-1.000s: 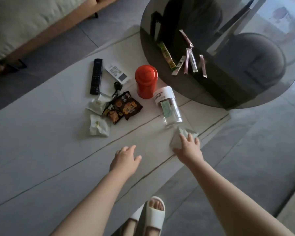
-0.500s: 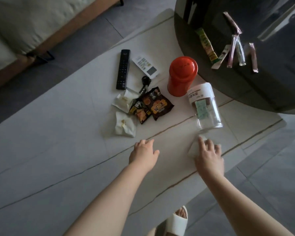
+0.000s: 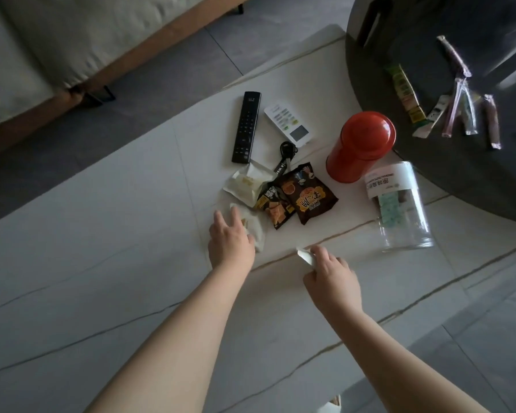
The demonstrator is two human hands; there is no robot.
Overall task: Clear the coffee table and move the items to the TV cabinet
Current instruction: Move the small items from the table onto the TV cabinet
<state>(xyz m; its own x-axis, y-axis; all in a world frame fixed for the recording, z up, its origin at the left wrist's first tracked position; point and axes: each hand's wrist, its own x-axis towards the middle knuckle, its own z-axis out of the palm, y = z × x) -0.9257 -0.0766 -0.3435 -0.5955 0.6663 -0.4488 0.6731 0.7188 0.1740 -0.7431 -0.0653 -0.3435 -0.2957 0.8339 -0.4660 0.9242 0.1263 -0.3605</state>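
Note:
On the pale stone coffee table [image 3: 102,263] lie a black remote [image 3: 246,126], a white remote [image 3: 289,123], a black key fob [image 3: 287,150], two white snack packets [image 3: 248,184], two dark snack bags [image 3: 306,195], a red canister [image 3: 361,146] and a clear jar [image 3: 398,207] on its side. My left hand [image 3: 230,238] rests with spread fingers on the nearer white packet [image 3: 255,231]. My right hand [image 3: 331,271] is closed around a small pale wrapper [image 3: 306,256], just above the table.
A round dark glass table [image 3: 447,180] overlaps the coffee table at the right and carries several stick sachets [image 3: 456,111]. A sofa [image 3: 57,40] stands at the upper left. Grey floor tiles run along the near right.
My right hand has taken the pale wrapper and carried it left, away from the jar. My left hand has moved forward onto the nearer white packet.

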